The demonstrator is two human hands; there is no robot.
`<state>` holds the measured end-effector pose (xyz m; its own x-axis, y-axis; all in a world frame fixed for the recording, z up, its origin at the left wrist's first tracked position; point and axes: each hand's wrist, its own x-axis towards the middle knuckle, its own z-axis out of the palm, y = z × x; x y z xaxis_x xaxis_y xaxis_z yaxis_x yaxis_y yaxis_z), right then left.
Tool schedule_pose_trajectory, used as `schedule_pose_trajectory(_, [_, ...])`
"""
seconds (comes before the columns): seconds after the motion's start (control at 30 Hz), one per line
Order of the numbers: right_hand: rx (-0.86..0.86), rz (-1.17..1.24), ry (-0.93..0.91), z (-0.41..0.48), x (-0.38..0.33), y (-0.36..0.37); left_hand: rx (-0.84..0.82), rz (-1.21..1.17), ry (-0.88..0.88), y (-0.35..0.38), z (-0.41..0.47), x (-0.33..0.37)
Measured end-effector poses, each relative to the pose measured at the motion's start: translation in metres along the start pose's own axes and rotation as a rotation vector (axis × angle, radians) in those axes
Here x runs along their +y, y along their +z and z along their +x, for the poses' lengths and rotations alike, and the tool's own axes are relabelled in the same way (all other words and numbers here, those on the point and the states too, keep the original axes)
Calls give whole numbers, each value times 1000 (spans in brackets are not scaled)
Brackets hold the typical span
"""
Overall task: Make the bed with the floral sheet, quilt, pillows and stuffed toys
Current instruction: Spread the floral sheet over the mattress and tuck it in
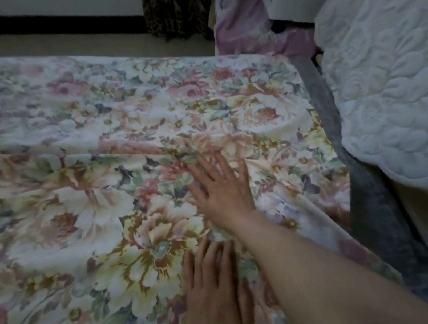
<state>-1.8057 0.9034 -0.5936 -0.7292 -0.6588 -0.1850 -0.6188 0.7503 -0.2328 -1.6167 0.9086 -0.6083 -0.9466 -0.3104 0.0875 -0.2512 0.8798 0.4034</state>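
Observation:
The floral sheet (80, 155) covers the bed and fills most of the view, with long creases running across its middle. My right hand (221, 188) lies flat on the sheet, fingers straight and spread, just below a crease. My left hand (214, 296) presses flat on the sheet nearer to me, at the bottom centre, fingers straight and close together. A white quilt (395, 77) with a stitched pattern lies heaped at the right, off the bed. No stuffed toys are in view.
A grey strip of bed edge (321, 105) runs along the sheet's right side. A purple-and-white floral pillow (240, 17) leans at the top, beside a dark patterned fabric (174, 5). Pale floor (48, 45) lies beyond the bed's far edge.

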Motion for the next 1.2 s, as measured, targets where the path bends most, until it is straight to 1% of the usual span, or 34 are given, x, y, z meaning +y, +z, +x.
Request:
schedule_pose_trajectory(0.03, [31, -41, 15, -7, 6, 2, -22, -6, -93, -2, 1, 4])
schedule_pose_trajectory(0.07, [81, -57, 26, -7, 2, 5, -40, 31, -172, -10, 13, -11])
schedule_pose_trajectory(0.13, [145, -83, 28, -3, -2, 10, -87, 188, -312, -28, 55, -54])
schedule_pose_trajectory(0.17, [145, -92, 35, 1, -2, 11, -114, 242, -347, -34, 81, -80])
schedule_pose_trajectory(0.27, [164, -92, 44, -1, -4, 10, -115, 273, -321, -50, 155, -139])
schedule_pose_trajectory(0.33, [168, -117, 47, -1, -1, 10, -178, 275, -245, -55, 194, -154])
schedule_pose_trajectory(0.4, [141, -135, 57, 4, 0, 10, -233, 312, -151, -58, 215, -164])
schedule_pose_trajectory(0.43, [137, -136, 58, 6, -2, 10, -247, 331, -122, -59, 218, -169])
schedule_pose_trajectory(0.6, [167, -113, 60, 6, -1, 10, -152, 306, -89, -57, 211, -171])
schedule_pose_trajectory(0.9, [145, -131, 64, 7, -6, 11, -125, 284, -59, -57, 213, -177])
schedule_pose_trajectory(1.0, [260, -83, 23, 21, -15, -5, -119, 276, -49, -59, 212, -178])
schedule_pose_trajectory(1.07, [331, -96, -34, 64, -27, -32, -112, 251, -51, -58, 213, -176])
schedule_pose_trajectory(1.1, [277, -100, -28, 93, -31, -46, -132, 252, -45, -59, 213, -176])
schedule_pose_trajectory(1.2, [-86, 35, 3, 160, -48, -69, -143, 236, -31, -63, 218, -177])
